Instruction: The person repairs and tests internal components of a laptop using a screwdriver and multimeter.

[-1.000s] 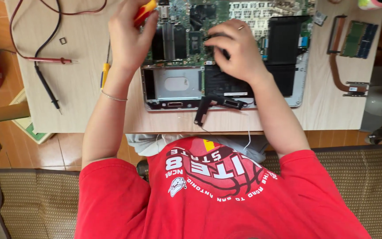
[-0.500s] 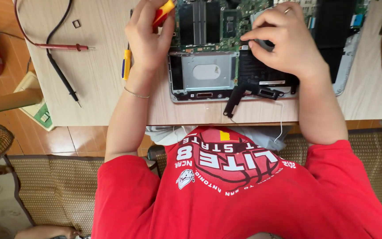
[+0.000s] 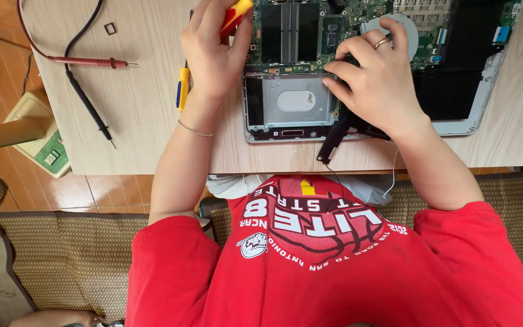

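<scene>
Wooden tabletop (image 3: 140, 109) carries an opened laptop (image 3: 364, 66). Your left hand (image 3: 213, 51) is clamped on a red-yellow screwdriver (image 3: 235, 15); your right hand (image 3: 373, 75), fingers curled, presses beside the silver drive (image 3: 295, 103).

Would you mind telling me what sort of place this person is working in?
Probably a home or small electronics repair bench. An opened laptop with bare circuit boards lies on a wooden table, red and black meter probes lie beside it, and the left hand holds a red and yellow screwdriver.
</scene>
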